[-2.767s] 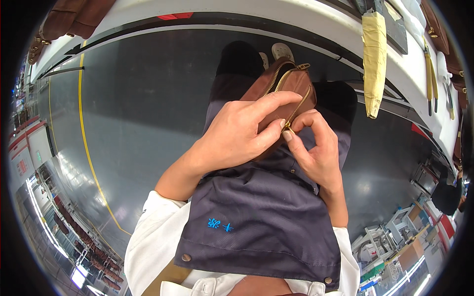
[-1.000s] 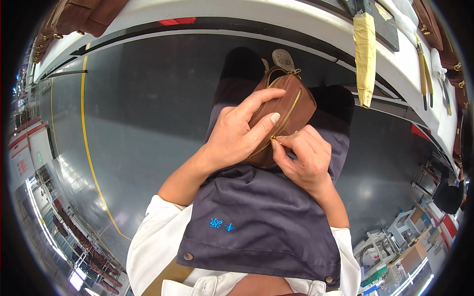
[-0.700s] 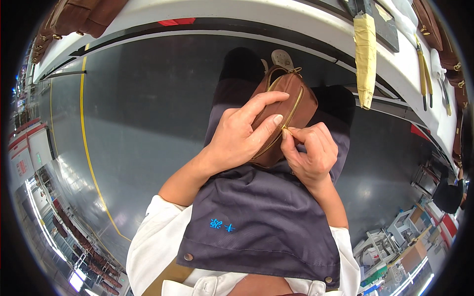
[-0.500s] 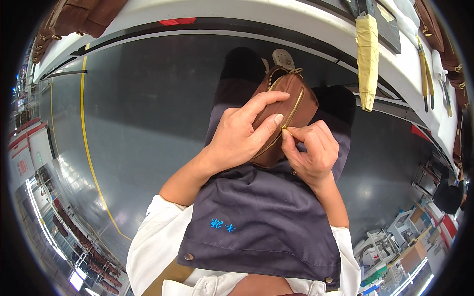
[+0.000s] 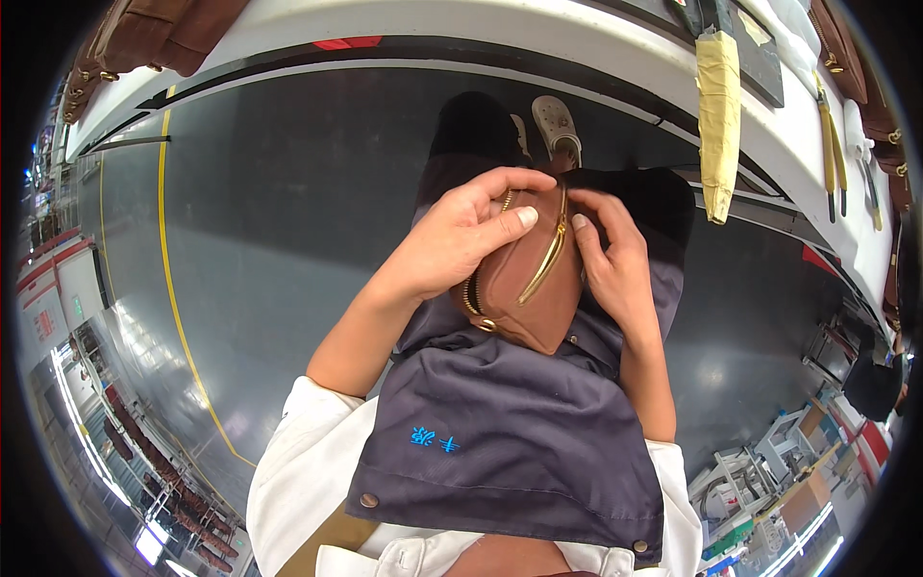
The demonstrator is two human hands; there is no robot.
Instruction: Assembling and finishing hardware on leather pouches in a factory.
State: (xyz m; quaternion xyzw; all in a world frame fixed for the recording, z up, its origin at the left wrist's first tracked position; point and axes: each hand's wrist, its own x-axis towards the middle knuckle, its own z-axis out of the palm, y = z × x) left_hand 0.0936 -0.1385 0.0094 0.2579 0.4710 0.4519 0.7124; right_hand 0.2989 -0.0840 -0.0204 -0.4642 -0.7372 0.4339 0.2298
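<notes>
A small brown zippered bag rests on my lap, over the dark apron. My left hand grips its left side, with the thumb on top and the fingers reaching over the far end. Curled along the far right edge, my right hand holds the bag between thumb and fingers. A gold zipper on the upper panel is partly parted, its pull towards the far end. Another gold zipper runs down the left side, partly hidden by my left hand.
A white worktable curves across the far side. A tape-wrapped tool juts over its edge, near some tweezers. More brown bags lie at the far left. Another person is at the right.
The bag has turned, bringing a different end towards me. My right hand has left the zipper pull it was pinching and moved away from me to the bag's far right edge.
</notes>
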